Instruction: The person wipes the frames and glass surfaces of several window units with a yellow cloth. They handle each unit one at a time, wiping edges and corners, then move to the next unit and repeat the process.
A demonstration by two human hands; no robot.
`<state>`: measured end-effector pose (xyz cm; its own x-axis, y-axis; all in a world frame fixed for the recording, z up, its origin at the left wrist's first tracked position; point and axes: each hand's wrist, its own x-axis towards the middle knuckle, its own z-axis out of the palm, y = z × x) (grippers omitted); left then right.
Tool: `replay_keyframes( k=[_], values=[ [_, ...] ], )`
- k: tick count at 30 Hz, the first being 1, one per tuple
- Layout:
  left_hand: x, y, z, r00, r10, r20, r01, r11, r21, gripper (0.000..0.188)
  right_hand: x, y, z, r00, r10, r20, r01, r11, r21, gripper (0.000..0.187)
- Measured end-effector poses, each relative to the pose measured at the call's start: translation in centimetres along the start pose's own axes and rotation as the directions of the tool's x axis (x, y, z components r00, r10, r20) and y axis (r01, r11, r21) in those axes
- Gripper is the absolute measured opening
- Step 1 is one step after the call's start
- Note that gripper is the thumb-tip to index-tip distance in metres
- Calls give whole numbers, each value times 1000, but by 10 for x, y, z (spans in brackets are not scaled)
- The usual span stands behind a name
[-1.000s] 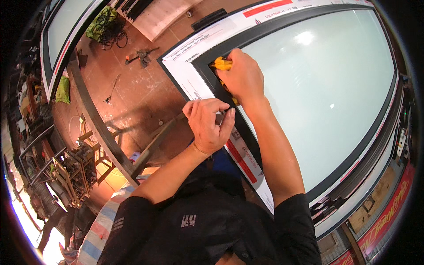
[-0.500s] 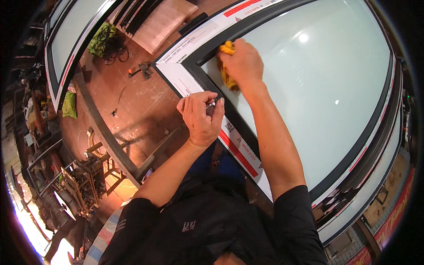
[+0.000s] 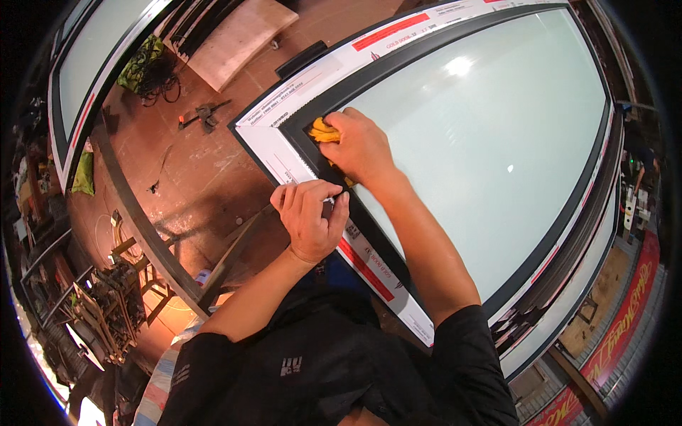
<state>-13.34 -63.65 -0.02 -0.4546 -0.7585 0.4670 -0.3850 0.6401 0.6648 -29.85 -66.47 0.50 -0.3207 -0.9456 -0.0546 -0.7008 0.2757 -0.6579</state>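
A large framed panel lies before me, its frosted pale glass (image 3: 483,135) set in a black inner border and a white-filmed outer frame (image 3: 257,136). My right hand (image 3: 359,148) is closed round a crumpled yellow cloth (image 3: 324,132). It presses the cloth on the black border (image 3: 302,145) near the frame's left corner. Beside it, over the near edge of the frame, my left hand (image 3: 310,216) is curled with thumb and fingers together. Something small and silvery shows between those fingers, too little of it to name.
More framed panels (image 3: 561,312) lie stacked under this one at the right. Another panel (image 3: 99,64) stands at the upper left. On the reddish floor are a clamp (image 3: 204,116), a wooden board (image 3: 238,42) and a green bag with black cords (image 3: 145,67). A long bar (image 3: 142,220) runs at left.
My right hand has moved the cloth left, from the glass edge onto the black border by the corner. My left hand stays curled near the frame's edge. The whole view has shifted slightly.
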Motion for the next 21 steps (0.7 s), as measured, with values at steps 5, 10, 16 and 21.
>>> replay_keyframes(
  k=[5,10,16,21],
  values=[
    [1,-1,-1,999,12,49,-12,1000,10,26,-3,-8,9,990,27,-141,-39,996,-83,33],
    [3,0,-1,998,0,67,-1,1000,17,25,12,23,-5,978,-26,-208,13,998,-61,32],
    [2,-1,-1,997,-11,72,9,1000,25,21,78,129,-103,823,349,-448,-409,911,-43,42],
    [2,-3,-1,995,-9,104,6,999,34,22,139,193,-147,595,549,-586,-530,817,228,41]
  ],
)
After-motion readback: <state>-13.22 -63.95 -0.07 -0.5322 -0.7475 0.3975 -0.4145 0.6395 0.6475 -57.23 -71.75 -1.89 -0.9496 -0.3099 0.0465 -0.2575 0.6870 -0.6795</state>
